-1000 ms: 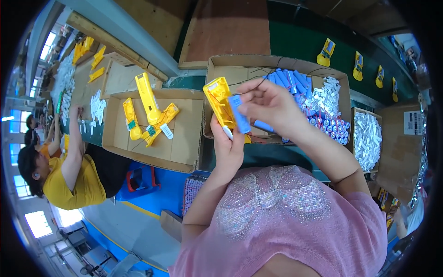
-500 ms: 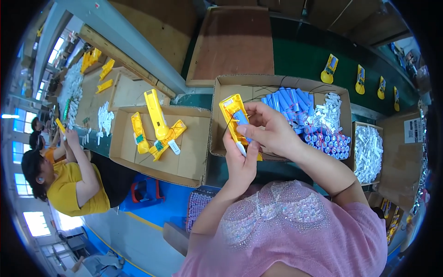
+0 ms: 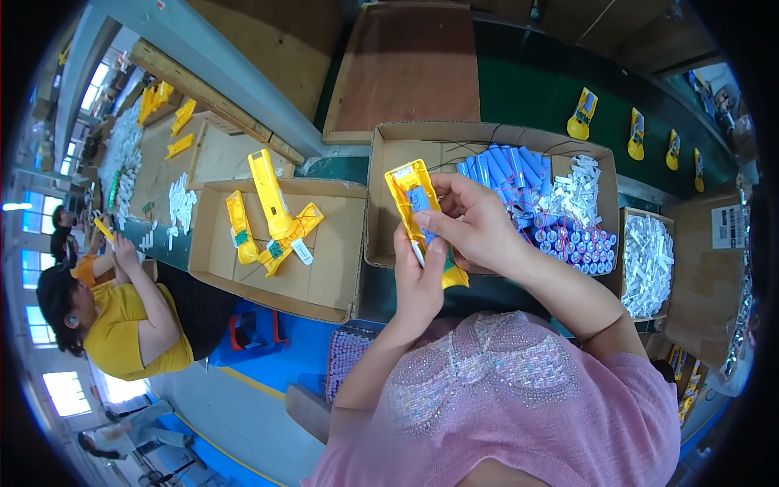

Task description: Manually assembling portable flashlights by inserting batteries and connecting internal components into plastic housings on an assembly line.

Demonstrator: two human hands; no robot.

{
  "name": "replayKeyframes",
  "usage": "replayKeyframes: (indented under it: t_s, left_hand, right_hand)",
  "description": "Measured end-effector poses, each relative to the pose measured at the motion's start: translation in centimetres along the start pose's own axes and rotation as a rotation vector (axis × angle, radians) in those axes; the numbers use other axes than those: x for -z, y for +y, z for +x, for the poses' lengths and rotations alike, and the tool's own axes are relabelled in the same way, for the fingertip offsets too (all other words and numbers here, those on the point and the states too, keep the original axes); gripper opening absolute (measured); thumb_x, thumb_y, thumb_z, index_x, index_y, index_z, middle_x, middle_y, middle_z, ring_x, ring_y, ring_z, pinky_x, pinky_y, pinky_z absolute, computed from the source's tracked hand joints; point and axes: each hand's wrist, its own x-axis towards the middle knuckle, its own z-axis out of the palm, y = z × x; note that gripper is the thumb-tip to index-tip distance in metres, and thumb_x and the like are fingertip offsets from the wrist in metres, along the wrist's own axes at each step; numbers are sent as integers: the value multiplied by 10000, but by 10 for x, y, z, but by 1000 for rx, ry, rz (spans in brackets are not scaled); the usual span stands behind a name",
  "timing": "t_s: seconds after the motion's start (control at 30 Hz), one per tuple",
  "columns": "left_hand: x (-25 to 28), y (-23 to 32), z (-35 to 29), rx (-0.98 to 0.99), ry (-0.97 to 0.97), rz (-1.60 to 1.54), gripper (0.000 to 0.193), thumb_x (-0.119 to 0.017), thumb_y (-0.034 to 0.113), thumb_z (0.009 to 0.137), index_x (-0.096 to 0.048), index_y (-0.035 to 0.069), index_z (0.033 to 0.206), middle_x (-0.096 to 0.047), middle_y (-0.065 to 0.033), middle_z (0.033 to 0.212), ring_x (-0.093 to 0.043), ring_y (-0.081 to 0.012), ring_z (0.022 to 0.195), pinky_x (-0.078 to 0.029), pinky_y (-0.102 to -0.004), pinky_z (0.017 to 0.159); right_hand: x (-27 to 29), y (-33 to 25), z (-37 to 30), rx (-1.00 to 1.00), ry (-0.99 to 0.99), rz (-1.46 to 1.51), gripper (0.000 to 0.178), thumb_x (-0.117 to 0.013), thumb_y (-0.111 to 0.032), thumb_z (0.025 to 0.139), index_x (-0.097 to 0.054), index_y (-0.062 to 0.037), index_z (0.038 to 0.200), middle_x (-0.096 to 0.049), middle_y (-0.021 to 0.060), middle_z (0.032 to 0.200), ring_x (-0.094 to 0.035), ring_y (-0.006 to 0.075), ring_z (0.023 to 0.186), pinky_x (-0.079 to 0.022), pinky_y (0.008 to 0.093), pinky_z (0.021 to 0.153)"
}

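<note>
Upright in my left hand (image 3: 418, 284), over the near left part of a battery carton, is a yellow plastic housing half (image 3: 397, 180). The fingers wrap its lower left side, with the thumb along its near end. Inside the housing lies a blue cylindrical battery cell (image 3: 419, 200). My right hand (image 3: 480, 229) comes in from the right and grips the cell, thumb pressed on it and fingers curled at the shell's right edge. A small white piece (image 3: 417, 253) shows beside my left fingers; its kind is unclear.
The cardboard carton (image 3: 495, 131) holds blue cells (image 3: 507, 174), wires and white connectors (image 3: 578, 191). Left, another carton (image 3: 333, 280) holds yellow housings (image 3: 270, 191). White parts (image 3: 647, 264) fill a box at right. Housings (image 3: 583, 114) line the green bench. A co-worker (image 3: 134, 325) sits at left.
The blue cell sits flatter and deeper in the yellow housing. My right thumb has shifted up along it, and more of the housing's near end shows below my hands.
</note>
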Motion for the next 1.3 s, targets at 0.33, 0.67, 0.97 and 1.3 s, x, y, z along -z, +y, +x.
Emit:
replayKeyframes:
  t_s: [0.33, 0.67, 0.97, 1.3]
  left_hand:
    - [60, 12, 18, 493, -607, -1686, 498, -339, 365, 873, -329, 12, 1225, -458, -124, 752, -493, -194, 486, -422, -258, 391]
    - [50, 5, 21, 415, -529, -1737, 429, -398, 174, 868, -291, -49, 1219, -474, -137, 749, -552, -194, 539, -473, -227, 419]
    - [48, 1, 22, 431, -543, -1647, 449, -392, 273, 874, -321, 5, 1228, -457, -72, 754, -486, -155, 598, -428, -235, 462]
    - [44, 0, 23, 512, -448, -1624, 440, -407, 249, 867, -318, 25, 1235, -424, -44, 774, -437, -129, 591, -389, -213, 467]
  right_hand:
    - [93, 21, -14, 31, 204, 8, 236, -472, -226, 841, -542, -54, 986, -565, 28, 915, -524, 101, 837, -422, 234, 660]
    - [178, 87, -22, -110, 263, -1334, 149, -550, -96, 690, -569, -55, 832, -577, 129, 805, -566, 277, 729, -452, 362, 632]
    - [173, 90, -16, -142, 181, -1492, 116, -555, -101, 682, -567, -58, 789, -584, 116, 758, -574, 267, 716, -459, 364, 620]
    - [163, 58, -29, 7, 364, -544, 142, -519, -41, 779, -492, -44, 918, -566, 85, 785, -566, 164, 703, -447, 266, 590]
